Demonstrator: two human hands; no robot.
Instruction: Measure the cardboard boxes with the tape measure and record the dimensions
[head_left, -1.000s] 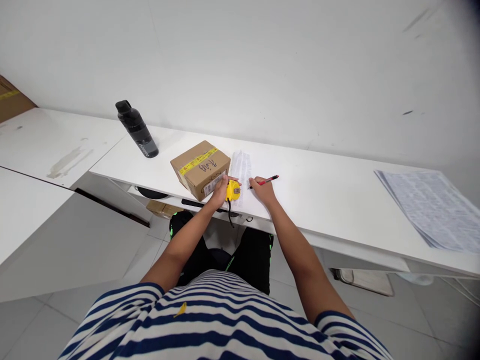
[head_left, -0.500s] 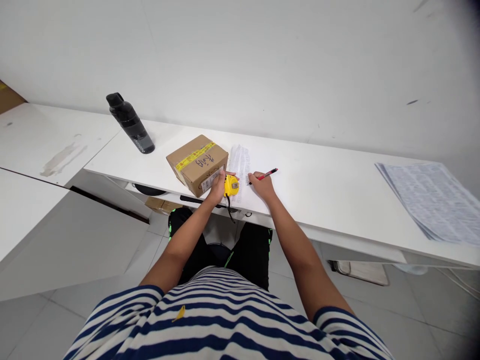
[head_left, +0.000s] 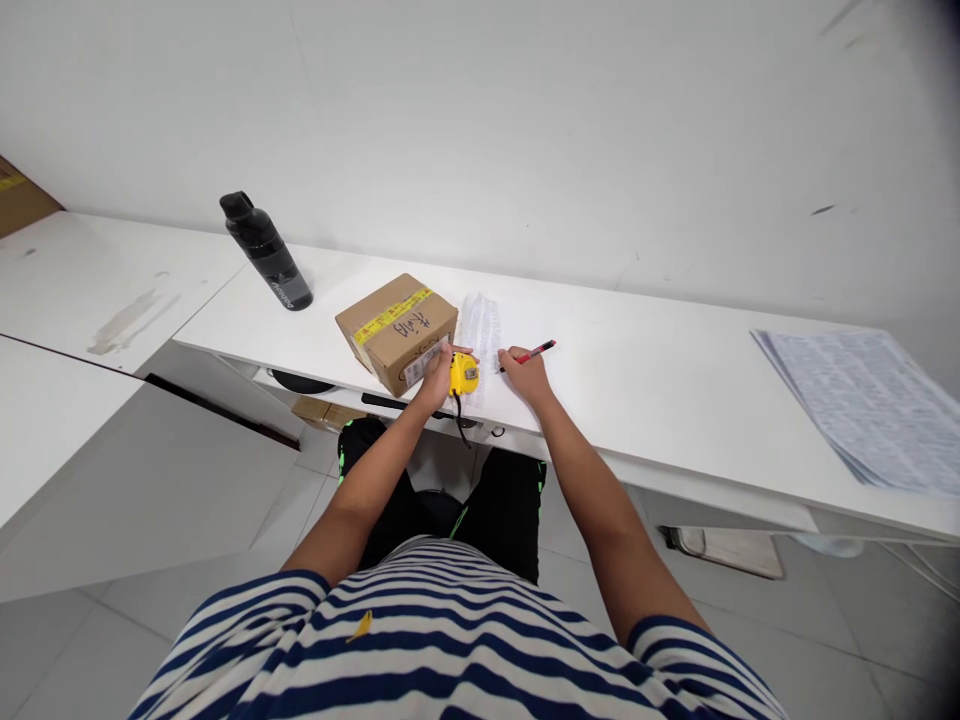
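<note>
In my left hand [head_left: 436, 378] is a yellow tape measure [head_left: 464, 373] with a black strap hanging over the desk edge. That hand rests against the near right corner of a small cardboard box [head_left: 396, 325], which has yellow tape and handwriting on top. My right hand [head_left: 526, 374] grips a red and black pen [head_left: 538, 351], its tip down at a sheet of paper [head_left: 481, 325] covered in faint writing. The sheet lies just right of the box, partly hidden by the tape measure and my left hand.
A black bottle [head_left: 268, 252] stands left of the box. Printed sheets [head_left: 862, 400] are stacked at the right end of the white desk [head_left: 660, 370]. Another cardboard box [head_left: 26, 200] sits at the far left, and a wall rises behind the desk.
The whole view has shifted very slightly. Both hands keep their hold on the tape measure and the pen, with hardly any movement.
</note>
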